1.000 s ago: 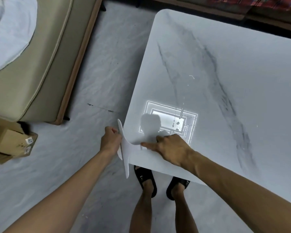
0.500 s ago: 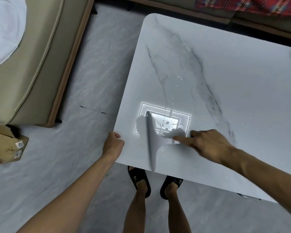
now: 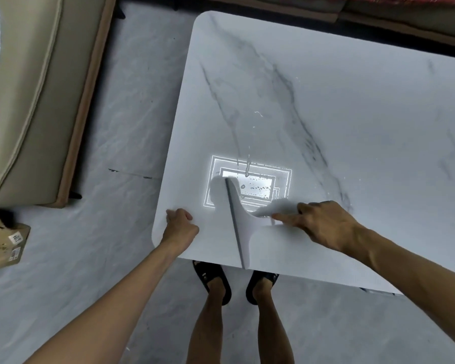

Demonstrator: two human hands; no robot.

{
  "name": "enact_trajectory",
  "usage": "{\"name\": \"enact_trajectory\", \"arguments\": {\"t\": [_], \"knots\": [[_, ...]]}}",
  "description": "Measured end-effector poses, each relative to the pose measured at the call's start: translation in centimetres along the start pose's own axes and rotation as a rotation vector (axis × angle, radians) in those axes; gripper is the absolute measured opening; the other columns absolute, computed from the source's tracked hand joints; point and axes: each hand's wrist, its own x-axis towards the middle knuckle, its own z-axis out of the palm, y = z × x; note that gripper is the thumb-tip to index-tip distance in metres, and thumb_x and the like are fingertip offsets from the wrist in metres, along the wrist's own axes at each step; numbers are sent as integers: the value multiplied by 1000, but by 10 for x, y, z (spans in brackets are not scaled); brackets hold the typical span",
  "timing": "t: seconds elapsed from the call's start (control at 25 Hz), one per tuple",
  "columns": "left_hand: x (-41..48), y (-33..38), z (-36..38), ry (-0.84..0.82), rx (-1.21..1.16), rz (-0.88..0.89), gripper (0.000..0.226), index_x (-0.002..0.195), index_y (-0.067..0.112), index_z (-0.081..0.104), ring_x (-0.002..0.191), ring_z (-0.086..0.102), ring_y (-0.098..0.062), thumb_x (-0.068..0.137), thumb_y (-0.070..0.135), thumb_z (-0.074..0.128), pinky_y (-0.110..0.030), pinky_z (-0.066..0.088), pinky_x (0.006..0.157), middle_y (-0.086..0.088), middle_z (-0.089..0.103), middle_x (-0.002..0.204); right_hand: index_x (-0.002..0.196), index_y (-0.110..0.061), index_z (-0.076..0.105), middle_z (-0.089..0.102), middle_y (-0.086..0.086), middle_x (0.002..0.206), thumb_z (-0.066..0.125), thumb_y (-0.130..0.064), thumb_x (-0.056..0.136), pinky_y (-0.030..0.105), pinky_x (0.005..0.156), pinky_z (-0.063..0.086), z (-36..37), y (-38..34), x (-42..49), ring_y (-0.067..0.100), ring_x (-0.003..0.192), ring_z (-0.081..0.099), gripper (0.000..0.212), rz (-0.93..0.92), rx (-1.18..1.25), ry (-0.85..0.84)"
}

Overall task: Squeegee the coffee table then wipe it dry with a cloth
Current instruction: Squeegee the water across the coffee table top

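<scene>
Your right hand (image 3: 323, 224) gripped the handle of the squeegee (image 3: 241, 219), fingers curled round it with the forefinger laid forward along it. The dark blade stood on the coffee table (image 3: 352, 114) to the left of that hand, running from the near edge away from you. Your left hand (image 3: 180, 224) rested further left, by the table's near corner, with its fingers curled and nothing in them that I could see. I could not tell whether it hooked the side edge.

The near tip of the blade sat right at the table's near edge, just above your sandalled feet (image 3: 213, 277). A pull toward you would probably have tipped it off the top and run water onto them and the floor. Water droplets (image 3: 255, 189) lay just beyond your right hand's fingers, on the handle side of the blade, with a thin streak (image 3: 247, 164) beyond them. A push leftward would likely have left these behind. Your left fist also lay in that path, so the blade could have struck it.

To the right of and beyond your right hand the tabletop ran wide and bare, giving long strokes plenty of room. Left of your left hand the top ended almost at once. No cloth showed anywhere.
</scene>
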Motion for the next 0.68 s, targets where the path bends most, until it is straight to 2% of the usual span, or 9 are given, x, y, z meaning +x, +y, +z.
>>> {"name": "enact_trajectory", "arguments": {"t": [0.08,0.16,0.24,0.36,0.44,0.52,0.68], "knots": [[1,7,0,-42,48,-10,30,107,15,44,97,50,-19,81,1,49,-24,36,55,-12,27,144,133,-46,51,54,3,66,75,-3,69,26,40,27,-5,19,-29,22,48,54,81,68,-63,48],[2,13,-5,-30,29,-31,29,110,14,45,90,54,-20,83,2,45,-25,35,54,-14,39,138,133,-45,51,51,1,61,75,-6,71,26,37,25,-7,30,-48,22,43,49,77,104,-92,35],[1,17,-12,77,-49,-50,22,107,14,47,75,52,-18,86,6,43,-25,36,53,-14,56,116,135,-48,46,53,0,66,70,-11,79,27,39,27,-11,22,-51,22,48,53,71,102,-62,-3],[-5,12,-26,345,-221,-86,10,97,12,48,69,51,-21,89,8,43,-28,40,55,-12,59,93,142,-52,31,56,2,84,52,-12,89,30,49,33,-14,-20,-11,25,68,60,69,38,78,-19],[-9,5,-39,459,-311,-102,9,96,12,49,73,52,-22,89,7,45,-29,42,60,-9,56,91,145,-50,22,55,5,94,43,-12,94,33,56,35,-13,-60,38,29,80,60,68,-34,160,-4],[-11,-5,-54,526,-350,-103,10,93,12,51,78,53,-22,86,4,52,-31,43,68,-6,57,89,147,-46,22,54,9,98,40,-12,96,34,60,36,-13,-103,86,32,86,59,64,-122,179,9],[-13,-23,-68,580,-316,-52,16,88,9,58,86,57,-24,81,-5,61,-34,49,81,-7,64,86,148,-43,24,55,10,104,40,-17,99,34,65,34,-8,-135,127,32,93,60,58,-202,76,-4]]}}
